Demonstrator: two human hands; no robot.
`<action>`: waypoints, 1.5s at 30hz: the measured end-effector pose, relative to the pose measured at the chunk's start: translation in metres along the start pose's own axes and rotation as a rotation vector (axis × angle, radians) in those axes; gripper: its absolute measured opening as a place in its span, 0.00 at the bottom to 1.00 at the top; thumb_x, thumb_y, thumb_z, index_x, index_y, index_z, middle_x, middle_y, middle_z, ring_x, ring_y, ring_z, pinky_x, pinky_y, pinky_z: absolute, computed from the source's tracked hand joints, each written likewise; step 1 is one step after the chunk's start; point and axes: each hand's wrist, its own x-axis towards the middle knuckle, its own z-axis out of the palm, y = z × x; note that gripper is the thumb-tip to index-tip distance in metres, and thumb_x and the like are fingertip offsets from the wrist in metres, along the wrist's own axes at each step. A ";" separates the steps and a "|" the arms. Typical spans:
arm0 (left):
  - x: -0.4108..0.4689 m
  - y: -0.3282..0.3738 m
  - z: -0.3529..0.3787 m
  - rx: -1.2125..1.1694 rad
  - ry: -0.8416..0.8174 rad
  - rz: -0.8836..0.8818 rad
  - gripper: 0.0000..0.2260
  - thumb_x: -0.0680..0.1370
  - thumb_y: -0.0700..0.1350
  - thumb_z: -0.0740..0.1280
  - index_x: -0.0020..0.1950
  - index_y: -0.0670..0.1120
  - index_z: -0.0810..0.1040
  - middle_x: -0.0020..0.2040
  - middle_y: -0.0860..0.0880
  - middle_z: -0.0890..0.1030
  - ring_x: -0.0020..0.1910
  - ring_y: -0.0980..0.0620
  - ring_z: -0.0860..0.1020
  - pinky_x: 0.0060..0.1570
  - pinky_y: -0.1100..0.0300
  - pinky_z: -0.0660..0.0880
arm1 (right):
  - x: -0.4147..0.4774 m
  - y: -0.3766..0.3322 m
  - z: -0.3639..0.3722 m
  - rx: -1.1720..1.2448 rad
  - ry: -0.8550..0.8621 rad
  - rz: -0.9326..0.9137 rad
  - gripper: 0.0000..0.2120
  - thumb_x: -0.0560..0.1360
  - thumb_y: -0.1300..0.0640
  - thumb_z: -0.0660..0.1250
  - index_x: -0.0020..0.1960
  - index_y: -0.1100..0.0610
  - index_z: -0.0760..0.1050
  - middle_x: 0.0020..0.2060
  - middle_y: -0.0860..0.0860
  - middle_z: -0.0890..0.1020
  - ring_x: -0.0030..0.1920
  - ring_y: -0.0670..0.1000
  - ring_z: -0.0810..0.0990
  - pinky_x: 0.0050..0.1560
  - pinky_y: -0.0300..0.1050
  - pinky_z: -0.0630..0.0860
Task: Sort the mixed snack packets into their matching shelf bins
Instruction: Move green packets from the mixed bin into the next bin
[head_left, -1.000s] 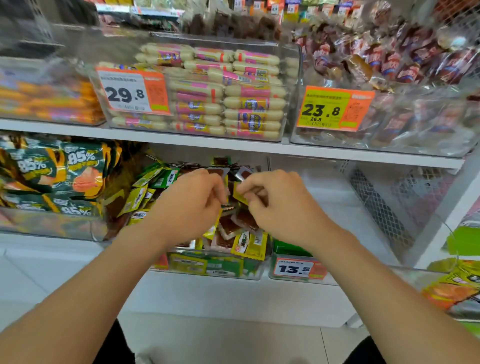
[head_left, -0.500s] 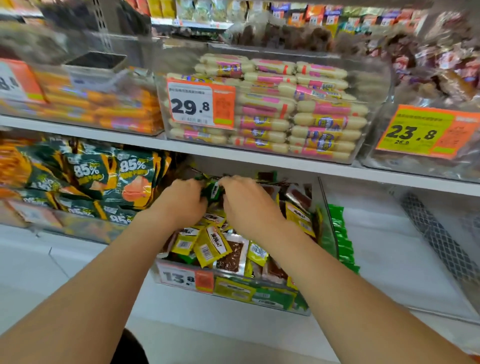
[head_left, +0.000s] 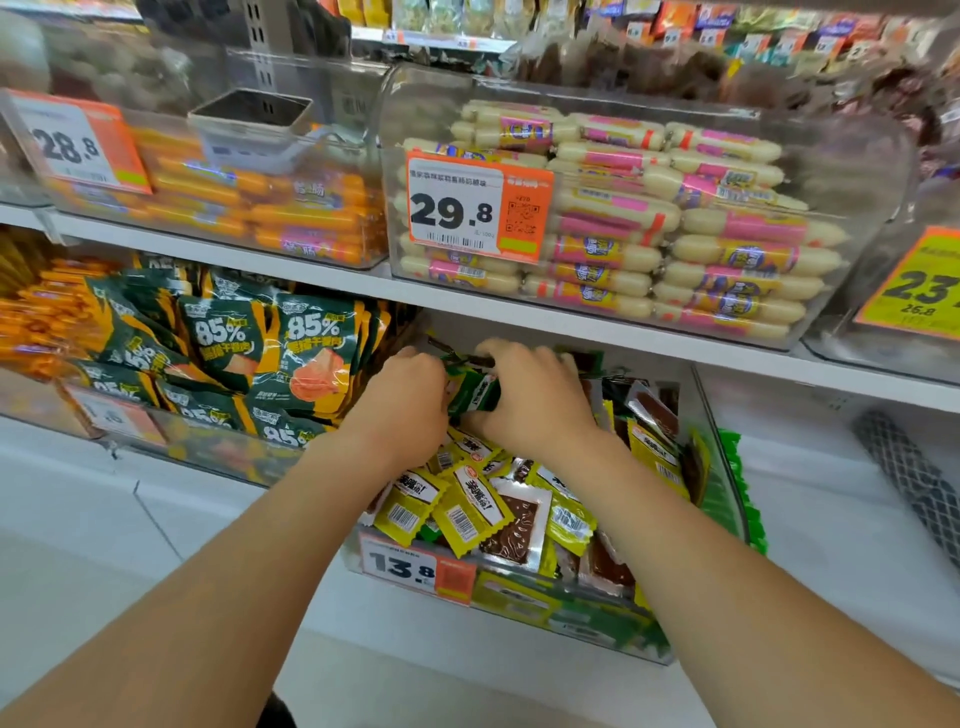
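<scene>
A clear bin (head_left: 719, 457) on the lower shelf, tagged 13.8, is heaped with small yellow and green snack packets (head_left: 467, 512). Both my hands reach into its back part. My left hand (head_left: 402, 402) and my right hand (head_left: 535, 400) face each other, fingers curled round a bunch of green packets (head_left: 472, 389) held between them. The fingertips are hidden among the packets.
To the left stands a bin of dark green 85% packets (head_left: 306, 358). The upper shelf (head_left: 343, 280) carries a bin of orange sausages (head_left: 291, 213) and a bin of pale sausages (head_left: 675, 234), close above my hands. A green packet row (head_left: 743, 488) lies right of the bin.
The view has shifted left and closer to the bin. Both hands went from above the packets deeper into the back of the bin and now hold green packets together.
</scene>
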 end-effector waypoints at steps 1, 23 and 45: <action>-0.001 0.001 -0.001 0.003 -0.026 0.000 0.06 0.81 0.40 0.65 0.50 0.40 0.82 0.49 0.42 0.78 0.42 0.42 0.80 0.42 0.49 0.79 | -0.003 0.000 -0.003 -0.012 0.028 0.008 0.28 0.71 0.42 0.76 0.69 0.44 0.76 0.56 0.48 0.85 0.61 0.56 0.79 0.64 0.56 0.67; -0.054 -0.002 -0.032 -0.013 -0.316 0.174 0.20 0.76 0.44 0.66 0.68 0.49 0.79 0.61 0.48 0.79 0.62 0.47 0.76 0.59 0.50 0.77 | 0.008 -0.020 -0.009 0.146 -0.195 -0.184 0.21 0.86 0.64 0.56 0.78 0.54 0.70 0.71 0.56 0.78 0.69 0.57 0.76 0.62 0.46 0.73; -0.052 0.001 -0.035 -0.074 -0.400 0.171 0.16 0.75 0.53 0.73 0.58 0.47 0.81 0.49 0.47 0.82 0.43 0.50 0.80 0.36 0.58 0.72 | 0.077 -0.031 0.023 -0.113 -0.507 0.081 0.46 0.69 0.23 0.64 0.77 0.50 0.68 0.78 0.54 0.68 0.77 0.61 0.65 0.73 0.61 0.64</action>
